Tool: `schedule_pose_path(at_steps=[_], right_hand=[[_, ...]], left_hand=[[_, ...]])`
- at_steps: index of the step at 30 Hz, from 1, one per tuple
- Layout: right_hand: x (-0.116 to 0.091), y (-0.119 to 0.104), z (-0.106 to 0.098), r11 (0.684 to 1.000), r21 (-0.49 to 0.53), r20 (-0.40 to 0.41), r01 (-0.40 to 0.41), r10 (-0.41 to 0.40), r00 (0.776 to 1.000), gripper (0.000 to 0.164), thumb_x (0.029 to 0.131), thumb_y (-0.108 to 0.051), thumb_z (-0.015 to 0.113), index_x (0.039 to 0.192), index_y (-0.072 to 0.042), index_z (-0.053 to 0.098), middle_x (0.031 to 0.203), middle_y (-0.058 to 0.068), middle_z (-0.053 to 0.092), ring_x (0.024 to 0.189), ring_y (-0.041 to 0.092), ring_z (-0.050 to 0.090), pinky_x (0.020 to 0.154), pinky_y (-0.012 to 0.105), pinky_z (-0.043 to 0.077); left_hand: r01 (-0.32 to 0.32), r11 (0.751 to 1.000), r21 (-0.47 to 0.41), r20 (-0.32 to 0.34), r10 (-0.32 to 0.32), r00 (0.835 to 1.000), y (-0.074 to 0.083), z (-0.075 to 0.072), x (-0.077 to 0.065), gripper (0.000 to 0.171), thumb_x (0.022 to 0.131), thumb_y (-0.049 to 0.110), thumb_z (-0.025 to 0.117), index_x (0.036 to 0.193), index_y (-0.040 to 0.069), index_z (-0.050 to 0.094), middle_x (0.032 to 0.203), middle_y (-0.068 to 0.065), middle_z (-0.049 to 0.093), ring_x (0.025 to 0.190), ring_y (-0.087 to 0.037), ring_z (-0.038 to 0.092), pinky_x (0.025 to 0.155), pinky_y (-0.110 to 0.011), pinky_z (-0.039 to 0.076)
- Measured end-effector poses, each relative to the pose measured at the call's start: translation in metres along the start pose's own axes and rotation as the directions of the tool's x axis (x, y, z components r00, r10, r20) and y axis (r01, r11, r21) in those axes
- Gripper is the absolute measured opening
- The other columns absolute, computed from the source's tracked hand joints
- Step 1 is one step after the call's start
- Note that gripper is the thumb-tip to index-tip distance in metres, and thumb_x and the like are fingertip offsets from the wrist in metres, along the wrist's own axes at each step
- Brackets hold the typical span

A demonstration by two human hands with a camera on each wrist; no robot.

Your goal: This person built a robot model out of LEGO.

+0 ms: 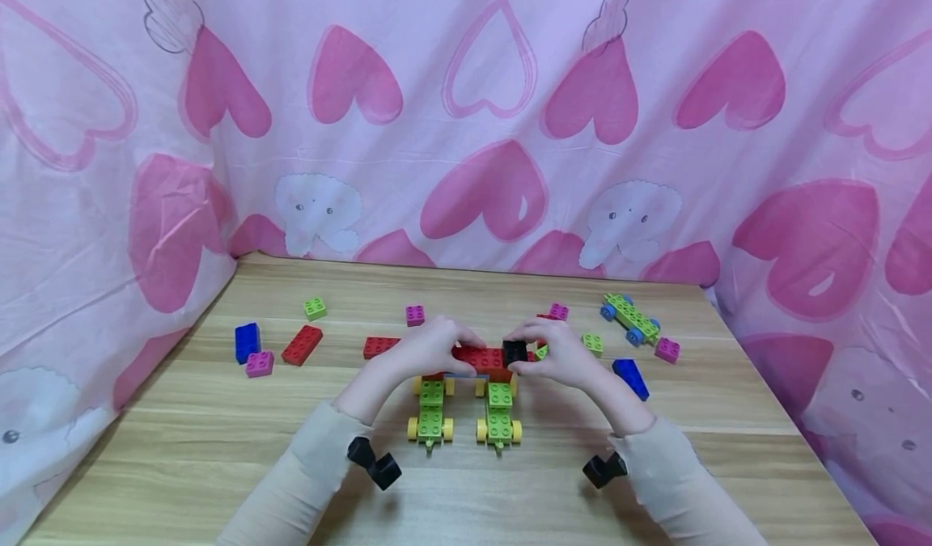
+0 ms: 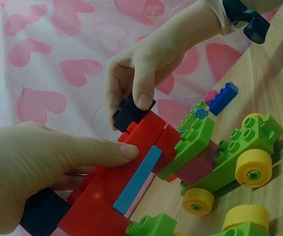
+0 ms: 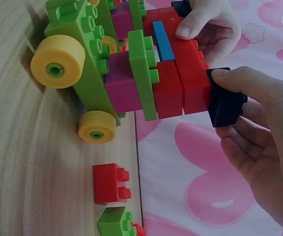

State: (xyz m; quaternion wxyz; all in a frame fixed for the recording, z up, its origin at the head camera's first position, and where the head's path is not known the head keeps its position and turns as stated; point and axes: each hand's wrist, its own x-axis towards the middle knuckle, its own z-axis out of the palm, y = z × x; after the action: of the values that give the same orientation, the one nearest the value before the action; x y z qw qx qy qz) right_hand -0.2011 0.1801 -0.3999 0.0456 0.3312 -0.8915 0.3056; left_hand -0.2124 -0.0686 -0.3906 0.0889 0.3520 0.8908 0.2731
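A long red brick (image 1: 484, 358) lies across a stacked build on two green wheeled bases (image 1: 431, 426) with yellow wheels. My left hand (image 1: 429, 347) grips that red brick, thumb on its near side. At the beam's right end, my right hand (image 1: 562, 352) pinches a black brick (image 3: 225, 101) between thumb and fingers, right against the red brick's end. Another black brick (image 2: 44, 212) sits at the left end beneath my left hand. A blue piece (image 2: 137, 179) and a purple brick (image 3: 123, 81) show within the build, with a green brick (image 3: 142, 73) between layers.
Loose bricks lie around: a blue brick (image 1: 247, 342), a red brick (image 1: 302, 344) and a pink brick (image 1: 260, 363) at left. Rightward are a green car base (image 1: 630, 319) with blue wheels, a pink brick (image 1: 667, 349) and a blue brick (image 1: 630, 378). A heart-patterned curtain (image 1: 466, 125) borders the table.
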Motion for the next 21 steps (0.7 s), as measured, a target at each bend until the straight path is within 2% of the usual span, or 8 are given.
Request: schedule_pose_path(at_steps=[2,10,21], right_hand=[[0.0008,-0.0007,-0.0007,1.0,-0.009,0.007,0.0,0.0,1.0,0.032,0.079,-0.018,0.081,0.11,-0.011,0.074,0.106,0.002,0.072,0.097,0.018,0.063,0.081,0.038,0.057],[0.002,-0.0035,-0.002,1.0,0.007,0.029,-0.023,0.023,0.999,0.032,0.079,-0.017,0.081,0.11,-0.01,0.073,0.107,0.004,0.072,0.097,0.02,0.063,0.082,0.047,0.057],[0.0024,-0.0055,-0.0028,0.999,0.018,0.042,-0.038,0.037,0.998,0.034,0.079,-0.017,0.081,0.112,-0.01,0.071,0.108,0.004,0.071,0.098,0.019,0.063,0.085,0.048,0.056]], left_hand=[[-0.001,1.0,0.003,0.0,0.001,1.0,-0.0003,0.0002,0.0001,0.036,0.083,0.023,0.079,0.117,0.013,0.073,0.115,-0.002,0.073,0.105,-0.015,0.067,0.092,-0.031,0.055],[-0.001,1.0,0.006,0.0,0.001,1.0,-0.0009,0.0004,0.0,0.036,0.083,0.024,0.079,0.117,0.014,0.073,0.116,-0.001,0.072,0.107,-0.014,0.066,0.092,-0.031,0.055],[-0.011,1.0,0.016,0.013,0.011,1.0,-0.0011,-0.0004,0.0002,0.037,0.083,0.025,0.079,0.118,0.014,0.072,0.115,0.0,0.073,0.104,-0.012,0.066,0.09,-0.029,0.055]])
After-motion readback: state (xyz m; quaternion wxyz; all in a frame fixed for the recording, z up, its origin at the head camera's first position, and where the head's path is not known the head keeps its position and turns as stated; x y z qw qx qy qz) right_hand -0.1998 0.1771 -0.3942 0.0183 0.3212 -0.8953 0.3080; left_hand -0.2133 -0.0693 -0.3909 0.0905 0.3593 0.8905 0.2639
